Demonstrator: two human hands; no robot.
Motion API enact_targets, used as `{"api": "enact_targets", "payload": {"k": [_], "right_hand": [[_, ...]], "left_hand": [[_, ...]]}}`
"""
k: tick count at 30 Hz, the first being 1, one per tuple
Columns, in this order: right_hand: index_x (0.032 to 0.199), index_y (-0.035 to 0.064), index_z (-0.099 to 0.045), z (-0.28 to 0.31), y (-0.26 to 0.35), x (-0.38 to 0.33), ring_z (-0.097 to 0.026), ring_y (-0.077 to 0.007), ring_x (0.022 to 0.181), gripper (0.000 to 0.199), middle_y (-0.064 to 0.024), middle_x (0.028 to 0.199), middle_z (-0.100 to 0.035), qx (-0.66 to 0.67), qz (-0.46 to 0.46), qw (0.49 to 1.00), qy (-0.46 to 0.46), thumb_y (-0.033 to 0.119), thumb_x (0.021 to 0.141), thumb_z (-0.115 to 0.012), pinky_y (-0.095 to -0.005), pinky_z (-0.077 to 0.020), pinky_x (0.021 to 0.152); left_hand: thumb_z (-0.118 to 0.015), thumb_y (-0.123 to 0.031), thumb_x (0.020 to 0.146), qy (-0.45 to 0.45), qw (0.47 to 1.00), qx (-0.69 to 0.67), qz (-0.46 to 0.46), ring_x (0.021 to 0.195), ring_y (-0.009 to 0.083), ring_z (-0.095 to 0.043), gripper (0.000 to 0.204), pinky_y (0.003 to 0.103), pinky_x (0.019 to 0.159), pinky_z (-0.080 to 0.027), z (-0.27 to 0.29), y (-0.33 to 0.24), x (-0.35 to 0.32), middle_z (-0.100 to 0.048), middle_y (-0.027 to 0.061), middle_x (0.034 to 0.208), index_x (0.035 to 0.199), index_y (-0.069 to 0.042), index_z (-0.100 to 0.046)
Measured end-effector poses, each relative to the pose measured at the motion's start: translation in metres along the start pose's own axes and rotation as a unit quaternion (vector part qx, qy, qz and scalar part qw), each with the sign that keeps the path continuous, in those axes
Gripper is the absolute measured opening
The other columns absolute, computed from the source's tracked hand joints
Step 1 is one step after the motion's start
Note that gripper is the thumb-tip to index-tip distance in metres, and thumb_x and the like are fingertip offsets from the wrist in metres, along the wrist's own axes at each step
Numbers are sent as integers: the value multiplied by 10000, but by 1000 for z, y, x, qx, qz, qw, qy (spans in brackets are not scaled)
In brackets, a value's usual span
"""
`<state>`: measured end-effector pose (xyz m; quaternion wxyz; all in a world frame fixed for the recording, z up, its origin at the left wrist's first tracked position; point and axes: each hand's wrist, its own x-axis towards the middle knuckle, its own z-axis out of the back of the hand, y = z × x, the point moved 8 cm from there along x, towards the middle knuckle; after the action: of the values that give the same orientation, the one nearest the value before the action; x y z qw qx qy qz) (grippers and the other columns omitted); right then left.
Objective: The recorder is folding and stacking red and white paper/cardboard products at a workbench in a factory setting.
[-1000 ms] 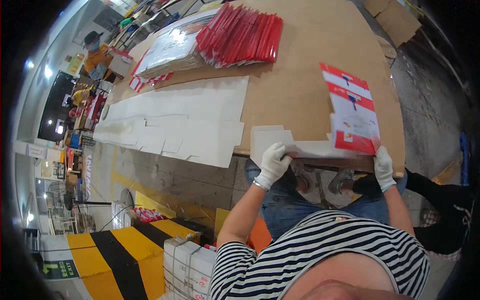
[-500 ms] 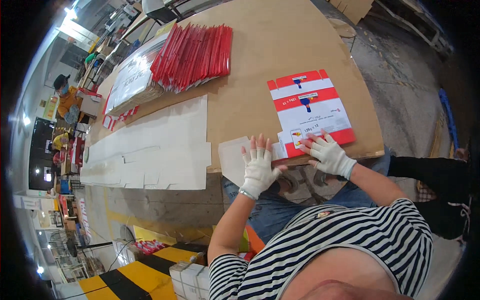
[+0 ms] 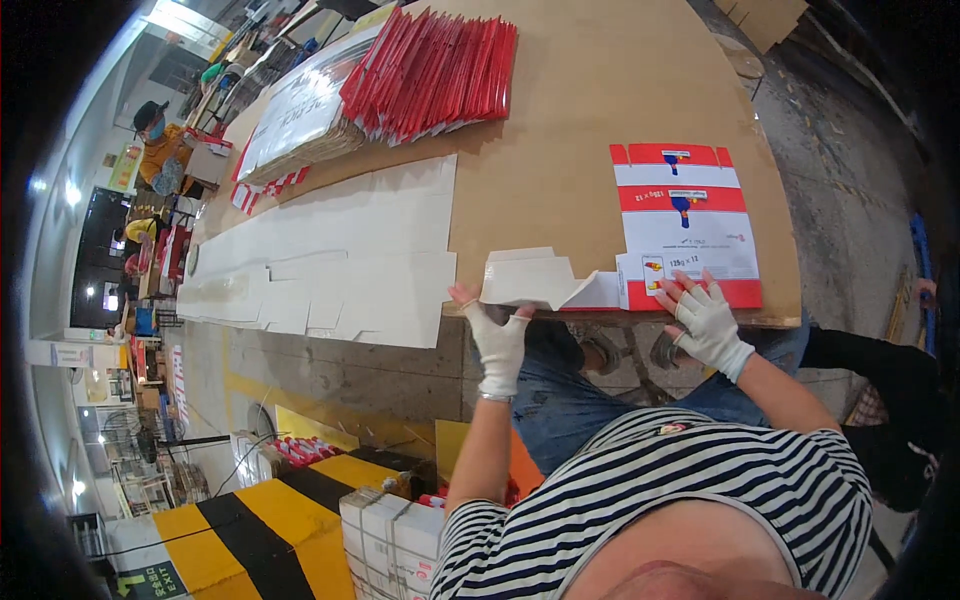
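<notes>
Carton blank [image 3: 690, 232], red-and-white printed card, is laid flat at 2 o'clock of the view, on the brown tabletop [image 3: 555, 185], lined up along the near edge. A plain white flap [image 3: 525, 282], apparently joined to it, is seen near centre, creased and part-raised. Printed panel is pressed at its near side by the right hand [image 3: 708, 322], at 3 o'clock: palm down, fingers spread wide, nothing gripped. Left hand [image 3: 498, 345] is placed just off centre toward 6 o'clock, at the flap's near edge; thumb and one finger are seen set wide apart, but whether the flap is pinched cannot be told.

Handling, judged by eye: card is likely light and thin, stiff across panels, easily bent at creases. Printed face is probably slick, so sliding is to be expected if pushed from one side only. Narrow tabs [image 3: 619, 155] at the blank's 12 o'clock end could be crumpled easily, best avoided. Hold is best taken at the flap's outer edge toward 9 o'clock, between thumb and fingers, with the printed panel pinned by a flat palm.

Red flat pieces [image 3: 445, 80] are stacked between 11 and 12 o'clock, white card sheets [image 3: 350, 245] laid toward 9 to 10.
</notes>
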<state>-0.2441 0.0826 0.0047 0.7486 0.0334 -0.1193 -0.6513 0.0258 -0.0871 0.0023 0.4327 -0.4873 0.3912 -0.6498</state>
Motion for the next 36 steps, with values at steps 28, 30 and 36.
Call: {"api": "enact_targets", "payload": {"k": [28, 30, 36], "right_hand": [[1363, 136, -500, 9, -3, 8, -434, -264, 1359, 465, -82, 1440, -488, -51, 95, 994, -16, 187, 903, -454, -637, -260, 1090], [1334, 120, -527, 9, -1, 6, -465, -284, 1333, 448, -96, 1417, -510, -46, 100, 993, -32, 176, 895, -457, -642, -263, 1084], [1326, 117, -540, 2, -1, 4, -458, -277, 1342, 449, -108, 1412, -516, -55, 76, 995, -44, 180, 888, -461, -655, -246, 1086]], "left_hand": [[-609, -461, 850, 330, 798, 433, -258, 1436, 383, -214, 718, 725, 1044, -187, -134, -24, -17, -258, 134, 1558, 1482, -232, -358], [-608, -450, 855, 334, 789, 451, -250, 1435, 386, -215, 716, 723, 1044, -192, -136, -24, -19, -260, 141, 1554, 1487, -233, -350], [-622, -451, 852, 319, 789, 481, -211, 1427, 412, -220, 716, 734, 1029, -208, -136, -28, -20, -251, 201, 1544, 1486, -259, -350]]}}
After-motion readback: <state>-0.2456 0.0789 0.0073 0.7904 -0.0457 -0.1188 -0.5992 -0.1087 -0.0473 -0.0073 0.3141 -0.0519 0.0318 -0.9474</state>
